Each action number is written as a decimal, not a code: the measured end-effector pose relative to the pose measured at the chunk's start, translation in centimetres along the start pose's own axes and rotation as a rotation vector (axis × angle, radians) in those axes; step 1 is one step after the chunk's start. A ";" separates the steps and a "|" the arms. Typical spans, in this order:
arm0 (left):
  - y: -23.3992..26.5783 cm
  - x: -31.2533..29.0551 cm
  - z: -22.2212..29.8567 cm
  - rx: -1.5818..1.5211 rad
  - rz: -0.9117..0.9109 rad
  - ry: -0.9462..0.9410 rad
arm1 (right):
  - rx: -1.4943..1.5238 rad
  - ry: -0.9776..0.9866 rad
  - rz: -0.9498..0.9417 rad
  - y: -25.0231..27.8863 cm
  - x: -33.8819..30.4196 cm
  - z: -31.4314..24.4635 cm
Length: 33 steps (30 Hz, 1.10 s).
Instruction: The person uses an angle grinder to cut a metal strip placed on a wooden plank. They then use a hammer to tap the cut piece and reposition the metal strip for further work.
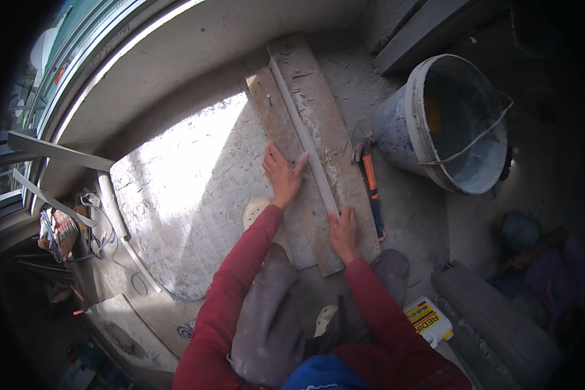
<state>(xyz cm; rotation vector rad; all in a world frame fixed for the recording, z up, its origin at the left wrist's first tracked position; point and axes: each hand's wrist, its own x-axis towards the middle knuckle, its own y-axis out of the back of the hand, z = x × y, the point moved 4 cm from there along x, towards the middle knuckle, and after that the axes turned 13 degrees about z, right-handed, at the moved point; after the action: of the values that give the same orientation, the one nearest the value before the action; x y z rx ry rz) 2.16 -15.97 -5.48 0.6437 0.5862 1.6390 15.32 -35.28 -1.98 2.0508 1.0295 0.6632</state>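
Note:
A long, narrow light-grey strip (303, 133) lies lengthwise between two wooden planks. The left plank (271, 110) has a nail standing up near its far end; the right plank (314, 84) is wider and strewn with chips. My left hand (283, 174) rests flat on the left plank, fingers spread, its thumb reaching to the strip's edge. At the strip's near end is my right hand (344, 237), thumb and fingers closed about it. Beside the right plank lies a hammer (370, 182) with an orange and dark handle, touched by neither hand.
A scuffed bucket (413, 117) with a wire handle stands at right. A pale, sunlit board (195, 195) lies under the planks at left. Near my right knee is a white bottle with a yellow label (428, 320). Another person (552, 273) is dimly visible far right. Metal strips (62, 153) lean by the window.

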 end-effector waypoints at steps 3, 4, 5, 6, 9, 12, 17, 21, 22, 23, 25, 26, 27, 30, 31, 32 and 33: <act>-0.2 -0.1 -0.1 -0.021 0.017 -0.006 | -0.084 0.177 -0.006 -0.8 0.3 -0.1; -0.5 -0.2 -0.3 -0.015 -0.017 0.029 | -0.130 0.249 -0.011 -1.1 0.3 -0.2; -0.5 -0.3 -0.1 -0.035 0.014 -0.017 | -0.131 0.232 -0.018 -1.4 0.4 0.0; -0.6 -0.3 -0.1 -0.041 0.021 -0.028 | -0.127 0.223 -0.028 -1.7 0.5 0.1; -0.5 -0.4 -0.3 -0.018 0.006 -0.051 | -0.101 0.255 0.065 -1.7 0.5 0.0; -0.4 -0.3 -0.6 -0.008 -0.016 -0.051 | -0.131 0.296 0.167 -1.2 0.4 -0.1; -0.8 -0.4 -0.7 -0.017 0.005 -0.063 | -0.153 0.333 0.111 -1.2 0.5 0.2; -1.5 -0.7 -1.3 -0.030 0.008 -0.055 | -0.126 0.319 0.135 -1.3 0.5 0.3; -1.7 -0.8 -1.5 -0.031 0.007 -0.048 | -0.122 0.315 0.138 -1.3 0.4 0.3; -1.8 -0.8 -1.7 -0.042 0.017 -0.054 | -0.121 0.309 0.136 -1.3 0.4 0.4; -2.1 -0.8 -2.1 -0.064 0.007 -0.019 | -0.116 0.289 0.123 -1.4 0.3 0.4; -2.1 -0.8 -2.0 -0.074 0.038 -0.059 | -0.129 0.298 0.125 -1.4 0.3 0.4; -2.1 -0.8 -2.1 -0.081 0.039 -0.063 | -0.135 0.297 0.119 -1.4 0.4 0.4; -2.1 -0.7 -2.0 -0.096 0.030 -0.036 | -0.161 0.306 0.120 -1.5 0.6 0.0; -2.1 -0.8 -2.1 -0.088 0.006 0.007 | -0.149 0.319 0.154 -1.3 0.7 -0.3; -1.9 -0.7 -1.8 -0.102 0.030 -0.025 | -0.178 0.304 0.126 -1.5 0.8 -0.4; -1.8 -0.7 -1.7 -0.103 0.031 -0.031 | -0.186 0.294 0.130 -1.4 0.9 -0.6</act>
<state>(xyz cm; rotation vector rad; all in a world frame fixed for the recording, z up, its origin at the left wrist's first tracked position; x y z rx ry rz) 2.34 -16.42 -7.98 0.6038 0.4686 1.6739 14.76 -33.70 -2.64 1.9048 0.9598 1.1117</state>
